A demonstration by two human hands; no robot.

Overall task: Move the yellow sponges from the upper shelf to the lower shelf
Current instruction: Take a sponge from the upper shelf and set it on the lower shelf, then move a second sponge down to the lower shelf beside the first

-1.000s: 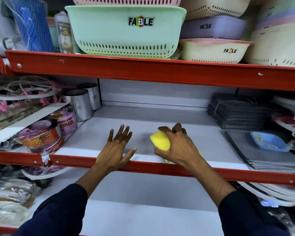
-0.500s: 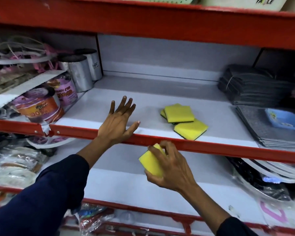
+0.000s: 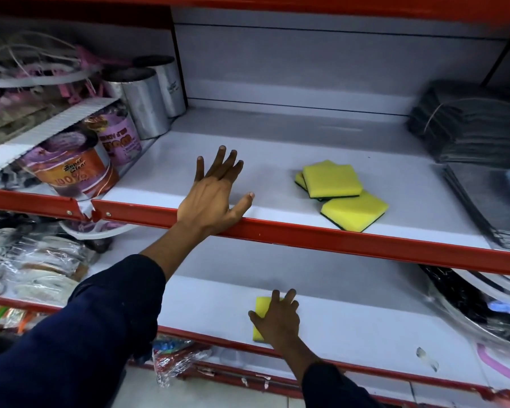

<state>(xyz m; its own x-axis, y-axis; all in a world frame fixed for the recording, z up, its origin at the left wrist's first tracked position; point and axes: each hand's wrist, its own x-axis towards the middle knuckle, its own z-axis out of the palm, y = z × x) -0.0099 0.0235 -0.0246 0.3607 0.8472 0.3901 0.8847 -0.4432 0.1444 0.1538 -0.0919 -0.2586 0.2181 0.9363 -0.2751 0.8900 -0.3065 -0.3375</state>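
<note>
Three yellow sponges with dark green undersides lie on the upper shelf (image 3: pixel 277 160): a top one (image 3: pixel 331 178) overlapping a partly hidden one (image 3: pixel 300 179), and another (image 3: pixel 354 209) nearer the red front rail. A further yellow sponge (image 3: pixel 261 309) rests on the lower shelf (image 3: pixel 365 319) near its front edge, with my right hand (image 3: pixel 278 320) lying over it, fingers curled on its top. My left hand (image 3: pixel 215 191) rests flat on the upper shelf's front rail, fingers spread, holding nothing.
Tape rolls and metal cans (image 3: pixel 142 104) crowd the upper shelf's left side. Dark folded cloths (image 3: pixel 465 125) and grey mats (image 3: pixel 489 201) fill its right. Plastic-wrapped goods (image 3: pixel 39 266) sit lower left, dark trays (image 3: pixel 483 307) lower right. Red rails (image 3: pixel 365 240) edge each shelf.
My right hand carried a yellow sponge from the upper shelf down past the red rail onto the lower shelf. My left hand stayed on the upper rail. The view tilted downward.
</note>
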